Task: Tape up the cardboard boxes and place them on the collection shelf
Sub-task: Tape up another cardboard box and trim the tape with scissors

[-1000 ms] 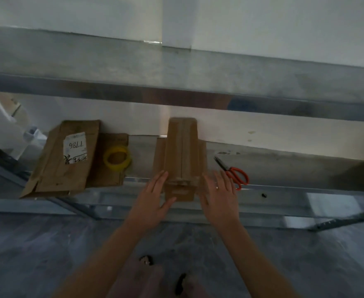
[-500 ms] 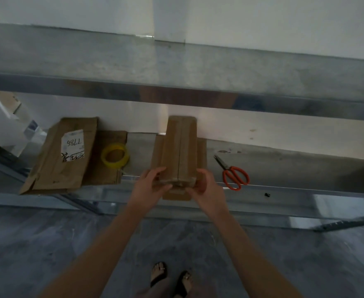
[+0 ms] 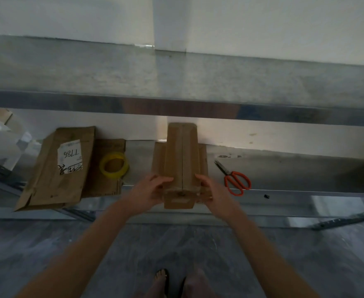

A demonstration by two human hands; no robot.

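On the lower shelf (image 3: 295, 168), to our left, lie a flattened carton (image 3: 56, 168) and a yellow tape roll (image 3: 113, 166). Our left hand (image 3: 149, 190) curls round the near left corner of the cardboard box (image 3: 182, 158). The box sits mid-shelf, its long axis and seam running away toward the wall. Our right hand (image 3: 212, 193) grips the opposite near corner, equally close. Red scissors (image 3: 237, 181) lie just to the right.
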